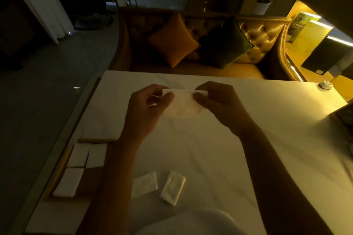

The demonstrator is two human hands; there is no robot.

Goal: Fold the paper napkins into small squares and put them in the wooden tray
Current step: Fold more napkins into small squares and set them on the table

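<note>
Over the desk: both hands hold one paper napkin (182, 104) up in the air, above the middle of the white desk (267, 139).
Left hand (147, 108): its grip pinches the left top corner of the napkin, thumb in front.
Right hand (215, 101): its grip pinches the right top corner the same way.
Napkin shape: it hangs down as a wide piece, not yet a small square.
Step now: I think this is the middle of a fold, with the napkin stretched flat between the two hands.
Next move: the two pinched corners need to come together so the edges line up, then the crease needs a press.
Wooden tray (57, 170): it sits at the left edge of the desk, near the left arm.
Inside the tray: three folded napkins (78, 155) lie flat, two side by side at the far end and one nearer.
Waiting on the desk: two more napkins (172, 188) lie close to the person, between the arms. I cannot tell if they are done.
Open room: the desk under the hands is bare, so there is a good flat spot to press the fold.
Edges: the tray is right by the desk's left side, so a napkin put down there must not slip over.
Far side: a sofa (263, 34) with cushions is past the desk, well away.
</note>
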